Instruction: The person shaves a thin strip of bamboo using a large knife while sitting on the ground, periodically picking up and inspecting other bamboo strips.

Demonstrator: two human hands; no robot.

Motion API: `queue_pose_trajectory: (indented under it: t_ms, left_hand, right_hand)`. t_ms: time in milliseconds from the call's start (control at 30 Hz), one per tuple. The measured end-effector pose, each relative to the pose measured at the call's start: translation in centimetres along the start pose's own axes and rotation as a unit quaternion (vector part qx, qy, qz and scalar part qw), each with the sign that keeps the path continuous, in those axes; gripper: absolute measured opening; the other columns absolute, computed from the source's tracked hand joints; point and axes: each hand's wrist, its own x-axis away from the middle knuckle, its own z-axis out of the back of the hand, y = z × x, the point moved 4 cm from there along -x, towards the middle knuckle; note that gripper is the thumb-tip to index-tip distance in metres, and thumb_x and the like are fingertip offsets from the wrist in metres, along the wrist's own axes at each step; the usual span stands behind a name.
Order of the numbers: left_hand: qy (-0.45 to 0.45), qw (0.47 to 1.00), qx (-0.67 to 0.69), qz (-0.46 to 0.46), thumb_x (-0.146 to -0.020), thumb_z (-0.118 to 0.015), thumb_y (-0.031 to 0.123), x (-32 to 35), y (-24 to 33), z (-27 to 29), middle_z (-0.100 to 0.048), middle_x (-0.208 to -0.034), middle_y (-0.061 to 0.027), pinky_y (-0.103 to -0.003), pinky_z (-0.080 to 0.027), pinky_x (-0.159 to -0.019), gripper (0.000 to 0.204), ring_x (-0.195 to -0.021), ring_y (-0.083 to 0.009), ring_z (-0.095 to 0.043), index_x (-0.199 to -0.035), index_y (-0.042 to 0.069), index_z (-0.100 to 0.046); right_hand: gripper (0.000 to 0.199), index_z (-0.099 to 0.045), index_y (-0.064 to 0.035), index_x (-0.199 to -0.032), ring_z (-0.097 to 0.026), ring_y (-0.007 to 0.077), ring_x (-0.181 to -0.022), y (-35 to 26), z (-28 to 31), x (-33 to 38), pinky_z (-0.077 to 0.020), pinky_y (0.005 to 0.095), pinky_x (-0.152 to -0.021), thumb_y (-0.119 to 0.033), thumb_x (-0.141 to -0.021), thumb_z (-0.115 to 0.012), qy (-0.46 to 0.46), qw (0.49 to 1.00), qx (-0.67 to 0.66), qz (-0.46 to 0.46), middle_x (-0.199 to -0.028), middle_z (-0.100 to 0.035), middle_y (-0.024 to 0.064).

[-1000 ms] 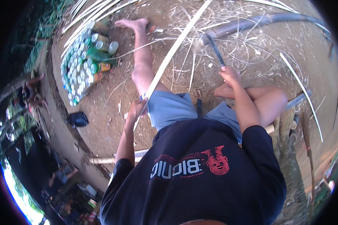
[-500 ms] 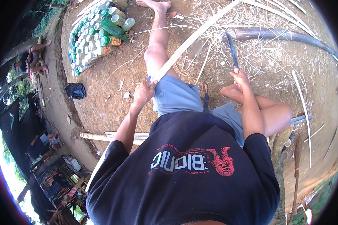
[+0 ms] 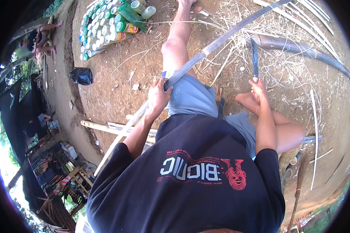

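Left hand (image 3: 158, 97) wrapped around a long bamboo strip (image 3: 205, 52), dark face showing ahead of the grip, paler tail behind it by the left arm. Well to its right, the right hand (image 3: 259, 89) is clenched on the handle of a knife (image 3: 255, 58), blade pointing away from the body, tip against or above a bamboo pole (image 3: 287, 46); contact is unclear. Good handling probably means steadying the strip firmly, edge turned from the bare leg (image 3: 177, 48) beyond the left grip.
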Motion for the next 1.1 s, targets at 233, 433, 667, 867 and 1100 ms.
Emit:
queue_pose_trajectory:
  t_ms: [233,433,667,867,1100]
  left_hand:
    - [-0.007,0.995,0.094,0.031,-0.079,-0.076,0.021,0.1,-3.0,-0.5,-0.066,-0.098,-0.0175,-0.041,-0.051,-0.081,0.039,-0.09,-0.0338,-0.065,-0.111,0.004,-0.06]
    - [-0.009,0.976,0.204,0.076,-0.087,-0.069,0.024,0.2,-4.5,0.3,-0.068,-0.099,-0.0196,-0.043,-0.052,-0.083,0.035,-0.096,-0.0307,-0.067,-0.116,0.006,-0.061]
    - [0.02,0.969,0.127,0.209,-0.097,-0.046,0.049,5.8,-20.8,2.9,-0.069,-0.093,-0.0183,-0.039,-0.049,-0.08,0.053,-0.09,-0.0272,-0.066,-0.106,0.001,-0.066]
    - [0.017,0.955,0.113,0.272,-0.099,-0.041,0.051,15.3,-34.5,6.4,-0.068,-0.103,-0.0199,-0.037,-0.046,-0.09,0.061,-0.103,-0.0284,-0.062,-0.105,-0.005,-0.063]
    - [-0.17,0.946,0.014,0.277,-0.073,-0.056,0.004,17.0,-33.7,4.7,-0.062,-0.118,-0.0201,-0.038,-0.044,-0.099,0.052,-0.114,-0.0319,-0.058,-0.124,0.003,-0.057]
  right_hand:
    - [0.022,-0.054,-0.0088,-0.096,-0.05,0.01,-0.044,0.8,-0.4,-0.6,-0.037,0.0268,-0.035,-0.023,-0.088,-0.069,0.025,1.0,0.01,0.002,-0.06,-0.05,-0.0008]
    - [0.023,-0.053,-0.0092,-0.097,-0.05,0.0101,-0.044,0.5,-0.6,-0.5,-0.038,0.026,-0.035,-0.021,-0.087,-0.07,0.007,1.0,0.001,-0.021,-0.061,-0.051,-0.0004]
    - [0.03,-0.047,-0.0097,-0.095,-0.047,0.0082,-0.043,2.0,-0.9,-2.0,-0.0403,0.0234,-0.038,-0.022,-0.086,-0.072,-0.026,0.998,-0.058,-0.011,-0.062,-0.049,-0.0011]
    - [0.033,-0.05,-0.0124,-0.103,-0.049,0.0087,-0.046,1.5,-0.9,-1.4,-0.0431,0.0228,-0.041,-0.028,-0.086,-0.072,-0.038,0.998,-0.032,-0.03,-0.062,-0.049,-0.0014]
    - [0.027,-0.049,-0.0112,-0.097,-0.049,0.0104,-0.045,1.4,-0.7,-1.4,-0.0435,0.0242,-0.041,-0.023,-0.087,-0.071,-0.028,0.997,-0.04,-0.053,-0.059,-0.049,-0.0004]
